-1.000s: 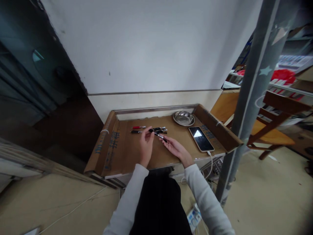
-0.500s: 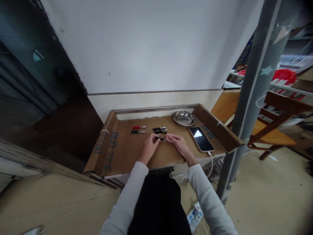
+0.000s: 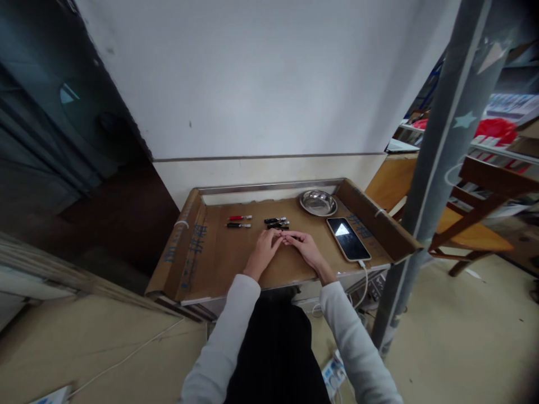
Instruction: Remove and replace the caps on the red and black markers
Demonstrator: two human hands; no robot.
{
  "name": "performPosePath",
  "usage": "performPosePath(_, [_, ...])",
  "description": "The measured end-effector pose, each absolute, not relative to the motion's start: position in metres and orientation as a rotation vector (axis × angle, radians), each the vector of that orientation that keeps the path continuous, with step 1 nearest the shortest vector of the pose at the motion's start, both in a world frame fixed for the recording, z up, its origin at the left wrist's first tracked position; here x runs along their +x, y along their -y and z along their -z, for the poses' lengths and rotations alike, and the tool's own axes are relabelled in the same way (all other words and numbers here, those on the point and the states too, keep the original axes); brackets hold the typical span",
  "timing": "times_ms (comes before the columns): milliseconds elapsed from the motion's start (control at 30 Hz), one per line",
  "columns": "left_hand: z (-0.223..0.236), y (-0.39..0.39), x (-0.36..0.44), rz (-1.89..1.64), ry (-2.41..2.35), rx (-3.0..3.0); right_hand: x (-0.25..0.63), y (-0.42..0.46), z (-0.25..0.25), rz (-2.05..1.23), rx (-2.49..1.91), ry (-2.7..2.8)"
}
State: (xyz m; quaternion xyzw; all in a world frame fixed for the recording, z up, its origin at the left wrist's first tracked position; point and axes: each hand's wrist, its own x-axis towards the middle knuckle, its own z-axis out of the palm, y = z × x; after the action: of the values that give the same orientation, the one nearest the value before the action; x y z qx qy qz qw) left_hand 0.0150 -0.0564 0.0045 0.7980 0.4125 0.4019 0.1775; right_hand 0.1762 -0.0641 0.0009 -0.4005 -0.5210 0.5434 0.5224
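Observation:
My left hand [image 3: 263, 249] and my right hand [image 3: 306, 247] meet low over the front middle of the cardboard-lined table [image 3: 219, 269]. Both are closed, thumbs and fingertips pinched together. Between them is the short black pen seen in the earlier views, now almost wholly hidden by the fingers. Just beyond the fingertips lie several black pens [image 3: 275, 220] with pale ends, close together. Off to the left, a red pen [image 3: 238, 217] lies above a black pen [image 3: 236, 225], roughly parallel.
A round metal dish [image 3: 318, 202] stands at the back right. In front of it lies a phone [image 3: 348, 239] with a white cable [image 3: 364, 286] running over the front edge. Cardboard flaps [image 3: 381, 227] rise at both sides, and a grey post [image 3: 438, 157] stands at the right.
The black pen went from tilted in both hands to level and low, then behind the fingers. My hands have drawn together until the fingertips meet. The lying pens look unmoved.

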Motion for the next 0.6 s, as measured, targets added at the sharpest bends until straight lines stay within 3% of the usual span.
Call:
performPosePath(267, [-0.0047,0.0535,0.0122,-1.184,-1.185,2.118,0.175,0.0649,0.0021,-1.147,-0.964,1.434])
performPosePath(600, [-0.003,0.055,0.0106,-1.072,-1.358,2.291,0.1753,0.0643,0.0058,-0.443,-1.32,1.758])
